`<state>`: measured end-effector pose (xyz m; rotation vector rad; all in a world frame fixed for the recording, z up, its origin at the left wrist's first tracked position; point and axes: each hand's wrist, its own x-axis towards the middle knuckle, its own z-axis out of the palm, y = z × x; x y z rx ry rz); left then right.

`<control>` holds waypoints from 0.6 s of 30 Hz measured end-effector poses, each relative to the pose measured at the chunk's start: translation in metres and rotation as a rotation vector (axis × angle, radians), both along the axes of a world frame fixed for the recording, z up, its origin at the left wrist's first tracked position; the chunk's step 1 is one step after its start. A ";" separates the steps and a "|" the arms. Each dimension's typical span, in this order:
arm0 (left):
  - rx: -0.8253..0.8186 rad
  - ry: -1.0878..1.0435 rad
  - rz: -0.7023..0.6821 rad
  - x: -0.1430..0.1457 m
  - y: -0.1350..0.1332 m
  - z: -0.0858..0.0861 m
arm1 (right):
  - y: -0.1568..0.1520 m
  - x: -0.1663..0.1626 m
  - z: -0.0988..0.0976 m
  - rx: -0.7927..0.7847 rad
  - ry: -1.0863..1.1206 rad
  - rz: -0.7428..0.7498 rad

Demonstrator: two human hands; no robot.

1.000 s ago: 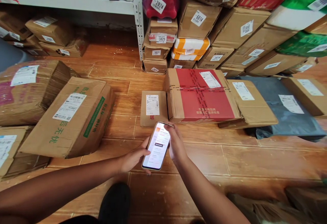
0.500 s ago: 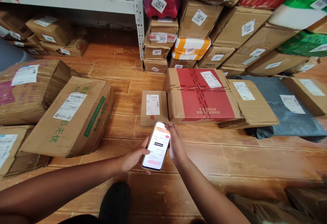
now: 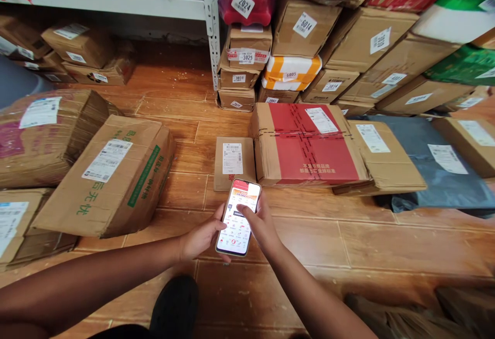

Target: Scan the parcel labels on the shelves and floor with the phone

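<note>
A lit smartphone [image 3: 236, 231] is held upright between both hands, its screen showing rows of small icons under a red top band. My left hand [image 3: 203, 237] is closed round its left edge, thumb on the screen's side and fingers underneath. On the opposite edge my right hand [image 3: 263, 224] grips the phone, its thumb lying over the upper part of the screen. Just beyond the phone lies a small brown carton [image 3: 217, 164] with a white label. Beside that sits a larger red and brown carton [image 3: 270, 146], also labelled.
Cartons with green print [image 3: 104, 195] lie on the wooden floor at left. Numbered parcels [image 3: 305, 40] are stacked at the back right, next to a metal shelf post [image 3: 212, 30]. A flat carton [image 3: 386, 169] and dark plastic parcel [image 3: 410, 138] lie at right.
My right thumb has moved from the phone's top right corner down and left over the screen. The display has changed from a list page to a page of icons.
</note>
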<state>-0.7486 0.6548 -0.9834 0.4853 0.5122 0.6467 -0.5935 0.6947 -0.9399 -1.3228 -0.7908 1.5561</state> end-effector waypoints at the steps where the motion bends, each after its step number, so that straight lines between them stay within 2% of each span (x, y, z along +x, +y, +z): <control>1: -0.004 0.010 -0.003 0.000 0.000 0.001 | 0.000 0.000 -0.001 0.000 -0.002 0.004; 18: -0.028 0.033 0.011 -0.001 0.001 0.004 | -0.001 0.003 -0.006 0.016 0.015 0.049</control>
